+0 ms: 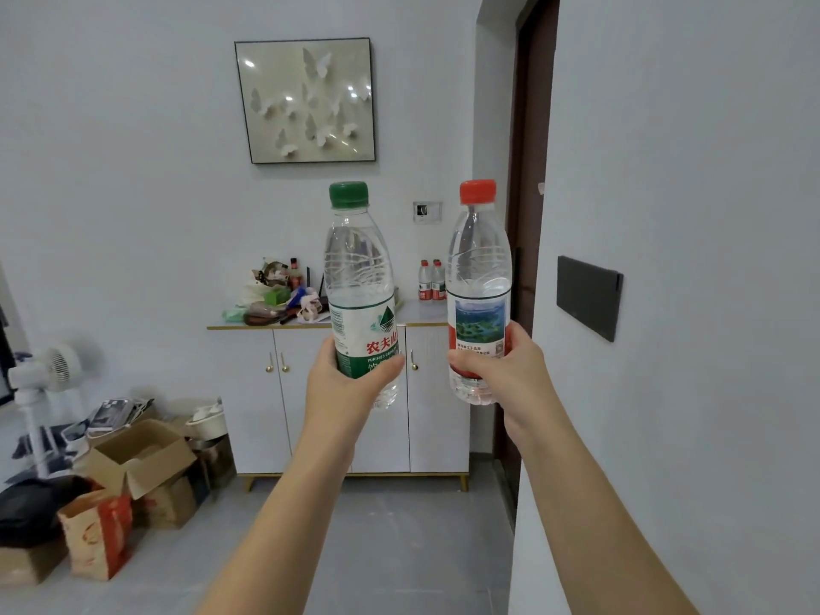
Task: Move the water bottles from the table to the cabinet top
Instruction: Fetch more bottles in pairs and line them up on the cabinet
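1. While both bottles are carried upright at chest height, the cabinet (pixel 355 392) is seen ahead against the far wall; its top isn't reached yet, so the job is judged to be mid-carry.
2. The green-capped bottle (pixel 360 281) is held low down in the left hand (pixel 344 383); the grip is wrapped closed round the label and base, with the thumb pressed across the front.
3. The red-capped bottle (pixel 478 281) is held the same way in the right hand (pixel 501 366); fingers are closed round its lower label, and nothing else is held.
4. Two more small bottles (pixel 431 281) are already stood on the right end of the cabinet top, close together; free space is judged to lie just beside them.
5. The left half of that top is taken up by a pile of clutter (pixel 277 290); if a bottle is set down too far left, it could be knocked over by the pile or perched on something uneven.
6. Since both are gripped near the bottom, they're a bit top-heavy; a tilt on set-down could tip one into the standing pair, domino style.
7. The wall corner (pixel 539 304) sits just beside the right hand; the red-capped bottle could get clipped on it if the approach is swung wide.
8. Boxes and bags (pixel 133 472) are strewn on the floor at left; probably no trip hazard if a straight line is kept.
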Available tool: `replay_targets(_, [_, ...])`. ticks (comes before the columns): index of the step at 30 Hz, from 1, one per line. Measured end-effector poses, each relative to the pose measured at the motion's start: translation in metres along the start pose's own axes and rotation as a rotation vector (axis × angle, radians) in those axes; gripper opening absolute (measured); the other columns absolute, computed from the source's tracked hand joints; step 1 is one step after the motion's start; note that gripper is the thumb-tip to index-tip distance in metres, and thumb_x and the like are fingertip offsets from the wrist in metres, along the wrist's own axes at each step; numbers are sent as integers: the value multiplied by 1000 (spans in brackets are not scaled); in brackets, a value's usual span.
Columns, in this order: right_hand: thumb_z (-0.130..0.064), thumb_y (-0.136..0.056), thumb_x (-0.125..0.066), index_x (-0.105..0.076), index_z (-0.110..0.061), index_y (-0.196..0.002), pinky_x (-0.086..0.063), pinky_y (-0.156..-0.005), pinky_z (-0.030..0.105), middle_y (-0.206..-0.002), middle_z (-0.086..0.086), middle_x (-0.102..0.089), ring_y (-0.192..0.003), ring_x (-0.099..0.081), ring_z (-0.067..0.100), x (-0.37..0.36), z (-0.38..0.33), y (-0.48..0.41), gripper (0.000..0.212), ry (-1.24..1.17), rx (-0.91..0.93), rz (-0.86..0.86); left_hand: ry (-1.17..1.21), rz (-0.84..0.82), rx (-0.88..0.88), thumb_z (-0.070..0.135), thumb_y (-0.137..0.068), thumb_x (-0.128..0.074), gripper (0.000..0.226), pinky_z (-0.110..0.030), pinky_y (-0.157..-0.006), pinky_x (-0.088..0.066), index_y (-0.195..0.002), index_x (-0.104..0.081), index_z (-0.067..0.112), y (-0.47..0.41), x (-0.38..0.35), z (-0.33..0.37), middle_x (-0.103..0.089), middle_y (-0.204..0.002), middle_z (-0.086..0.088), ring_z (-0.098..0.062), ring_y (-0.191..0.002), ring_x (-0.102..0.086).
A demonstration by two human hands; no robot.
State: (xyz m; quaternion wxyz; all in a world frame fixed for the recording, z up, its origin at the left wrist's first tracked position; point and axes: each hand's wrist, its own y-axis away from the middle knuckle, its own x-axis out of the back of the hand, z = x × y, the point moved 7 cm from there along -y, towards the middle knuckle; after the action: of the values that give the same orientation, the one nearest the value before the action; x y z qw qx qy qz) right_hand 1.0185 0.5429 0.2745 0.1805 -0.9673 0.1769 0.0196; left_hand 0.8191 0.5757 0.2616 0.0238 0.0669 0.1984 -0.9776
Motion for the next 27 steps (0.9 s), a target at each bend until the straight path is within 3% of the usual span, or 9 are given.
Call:
replay_targets(3, [-3,-72,-83,-58,-30,-99,-54,-71,21,-97,-5,-71,-88,-68,9,-11,22,-39,46,6,-8,2,7,-12,2,10,-73,-82,53,-21,-70,-52,-119,-58,20,-44,-5,-24,-70,-106,4,-12,-97,-67])
replay_targets(10, [-5,-74,-82,-57,-27,-107,-50,-62,14,-98,-8,-68,-86,-66,6,-39,57,-146,46,9,-7,57,31,-111,-6,8,-73,-82,53,-18,-69,-51,-118,-58,22,-175,-31,-65,-70,-104,7,-8,-95,-67])
replay_targets(14, [-1,-74,-80,-59,-28,-94,-51,-60,12,-91,-7,-70,-75,-69,4,-44,75,-203,41,16,3,100,25,-156,-23,10,-71,-84,49,-26,-72,-54,-112,-61,23,-241,-48,-87,-72,-102,4,-14,-95,-69])
replay_targets(20, [0,-73,-81,-62,-20,-110,-54,-70,22,-101,0,-72,-92,-70,13,-46,117,-279,46,22,-21,154,31,-205,-1,9,-70,-84,52,-24,-74,-54,-114,-60,22,-311,-77,-137,-71,-105,4,-11,-96,-68])
replay_targets(27, [1,-73,-80,-62,-19,-111,-54,-71,23,-100,0,-73,-91,-71,14,-43,173,-377,48,14,-31,155,20,-189,28,8,-71,-83,48,-21,-71,-53,-109,-59,25,-395,-106,-196,-71,-104,3,-11,-95,-68])
